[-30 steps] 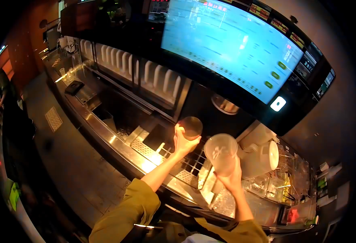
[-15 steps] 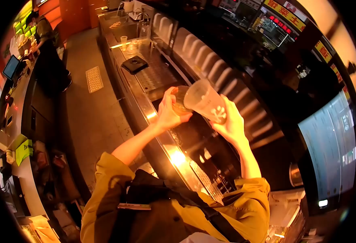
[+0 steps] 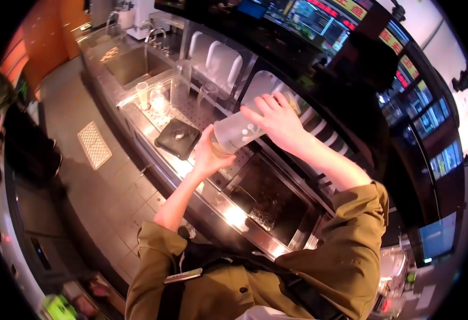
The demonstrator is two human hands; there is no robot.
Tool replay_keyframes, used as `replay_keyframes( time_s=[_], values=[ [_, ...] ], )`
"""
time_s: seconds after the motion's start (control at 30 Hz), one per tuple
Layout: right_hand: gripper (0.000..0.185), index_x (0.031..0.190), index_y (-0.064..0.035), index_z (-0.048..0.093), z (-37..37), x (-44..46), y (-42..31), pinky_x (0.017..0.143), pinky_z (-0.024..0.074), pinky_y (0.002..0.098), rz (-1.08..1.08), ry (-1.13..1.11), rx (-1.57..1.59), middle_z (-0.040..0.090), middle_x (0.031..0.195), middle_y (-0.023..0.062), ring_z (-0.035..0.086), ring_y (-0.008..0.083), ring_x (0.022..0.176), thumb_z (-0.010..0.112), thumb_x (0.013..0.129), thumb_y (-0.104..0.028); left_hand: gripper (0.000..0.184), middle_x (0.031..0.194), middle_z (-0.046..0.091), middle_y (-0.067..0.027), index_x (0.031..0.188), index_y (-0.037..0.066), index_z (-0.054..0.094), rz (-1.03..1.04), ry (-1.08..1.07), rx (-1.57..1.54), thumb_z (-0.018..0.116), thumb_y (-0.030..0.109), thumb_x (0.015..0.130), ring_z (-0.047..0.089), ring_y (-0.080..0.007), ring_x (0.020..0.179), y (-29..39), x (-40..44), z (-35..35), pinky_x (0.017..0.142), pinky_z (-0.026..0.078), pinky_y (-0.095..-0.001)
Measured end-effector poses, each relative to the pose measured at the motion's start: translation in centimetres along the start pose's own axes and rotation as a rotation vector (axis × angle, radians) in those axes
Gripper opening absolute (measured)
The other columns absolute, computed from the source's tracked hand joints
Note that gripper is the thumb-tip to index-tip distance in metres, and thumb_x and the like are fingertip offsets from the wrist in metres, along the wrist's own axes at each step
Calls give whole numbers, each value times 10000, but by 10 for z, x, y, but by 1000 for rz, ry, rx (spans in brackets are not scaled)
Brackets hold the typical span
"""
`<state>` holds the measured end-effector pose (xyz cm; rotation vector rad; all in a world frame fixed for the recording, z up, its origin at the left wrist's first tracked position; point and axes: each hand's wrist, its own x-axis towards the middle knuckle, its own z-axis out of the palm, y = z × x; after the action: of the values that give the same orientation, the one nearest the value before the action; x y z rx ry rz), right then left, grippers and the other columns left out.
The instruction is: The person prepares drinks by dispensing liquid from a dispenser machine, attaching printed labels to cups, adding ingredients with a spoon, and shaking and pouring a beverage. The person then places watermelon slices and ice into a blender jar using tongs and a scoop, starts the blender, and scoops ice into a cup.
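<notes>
Frosted cup (image 3: 237, 133) lies tilted between the two hands, near the middle of the view, one end toward two o'clock and the other toward eight. White rounded marks are printed on its side; the small dark lettering beside them cannot be read. The right hand (image 3: 279, 120) wraps over its upper side, fingers bent and slightly spread. The left hand (image 3: 211, 156) curls around a smaller dark vessel (image 3: 221, 146) at the cup's lower end, thumb underneath; how far the two overlap cannot be told.

From the cup, a black square lid-like piece (image 3: 178, 138) sits at nine o'clock on the perforated steel counter (image 3: 160, 124). Clear glasses (image 3: 142, 96) stand at ten, with a sink (image 3: 132, 65) beyond. An open dark well (image 3: 274, 201) is at five.

Yellow signs with red characters (image 3: 392, 44) show at two o'clock, too skewed to read surely. A screen (image 3: 437, 238) glows at four. A badge (image 3: 183, 276) on the wearer's shirt is illegible. Another person (image 3: 26, 130) stands at nine, across the floor.
</notes>
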<state>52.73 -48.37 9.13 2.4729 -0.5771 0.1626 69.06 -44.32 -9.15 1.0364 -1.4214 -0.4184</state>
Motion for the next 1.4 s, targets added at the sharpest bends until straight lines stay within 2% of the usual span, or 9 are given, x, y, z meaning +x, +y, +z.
replay_keyframes(
  time_s=[0.07, 0.23, 0.67, 0.93, 1.0, 1.07, 1.13, 1.33, 1.4],
  values=[
    [456, 1101, -156, 492, 9, 28, 2, 919, 328, 406, -32, 14, -76, 499, 1003, 109, 464, 267, 1011, 549, 657, -70, 1032, 1195, 429, -169, 1281, -8, 173, 64, 50, -54, 786, 240, 490, 448, -324, 1097, -25, 11, -3, 921, 362, -388],
    [447, 1108, -159, 492, 21, 65, -1, 934, 323, 413, -68, -77, -188, 495, 1037, 111, 464, 255, 1014, 564, 671, -101, 1171, 1223, 405, -173, 1329, 9, -16, -107, -131, -53, 786, 223, 503, 461, -341, 1075, -48, 36, -18, 914, 367, -392],
    [498, 1135, -150, 497, 31, 72, 10, 802, 379, 329, 47, -241, -107, 488, 858, 59, 499, 211, 842, 580, 649, -83, 1206, 1239, 380, -185, 1341, 91, -111, 66, -210, -215, 774, 190, 529, 445, -351, 1089, -79, 57, -22, 908, 369, -420],
    [666, 1239, -130, 393, 53, 29, 14, 940, 322, 451, 429, -426, 382, 473, 1080, 143, 457, 295, 1062, 630, 619, -76, 1167, 1237, 382, -201, 1349, 33, -27, 36, -279, -191, 784, 221, 531, 427, -333, 1124, -77, 59, -16, 939, 350, -400],
    [771, 1300, -77, 299, 56, 15, 10, 1006, 290, 383, 702, -552, 916, 417, 1234, 174, 406, 305, 1151, 676, 630, -134, 1160, 1233, 387, -201, 1352, 34, -14, -9, -284, -185, 786, 220, 531, 425, -330, 1126, -73, 61, -19, 944, 347, -393],
    [829, 1313, -50, 261, 76, -5, 3, 1010, 292, 356, 610, -430, 744, 401, 1257, 182, 396, 291, 1166, 704, 621, -165, 1142, 1237, 384, -200, 1357, 37, 14, -22, -293, -200, 788, 202, 533, 420, -322, 1134, -74, 62, -17, 950, 345, -389],
    [873, 1321, -38, 221, 91, -18, -14, 1005, 293, 351, 905, -308, 1189, 385, 1272, 177, 377, 254, 1185, 730, 625, -176, 1140, 1243, 377, -197, 1358, 39, 22, -57, -304, -184, 791, 191, 530, 414, -316, 1142, -72, 62, -17, 956, 342, -389],
    [819, 1259, -10, 309, 244, -48, -69, 968, 325, 339, 1058, 203, 1567, 436, 1219, 126, 408, 204, 1142, 758, 579, -95, 1104, 1226, 396, -176, 1364, 46, 129, -89, -271, -172, 803, 187, 501, 405, -282, 1149, -73, 58, -13, 973, 327, -379],
    [819, 1259, -14, 303, 290, -50, -92, 956, 338, 340, 1097, 270, 1375, 439, 1213, 127, 412, 199, 1135, 768, 593, -116, 1104, 1225, 398, -176, 1362, 38, 127, -47, -251, -139, 806, 197, 506, 406, -274, 1147, -72, 56, -12, 973, 326, -376]
  ],
)
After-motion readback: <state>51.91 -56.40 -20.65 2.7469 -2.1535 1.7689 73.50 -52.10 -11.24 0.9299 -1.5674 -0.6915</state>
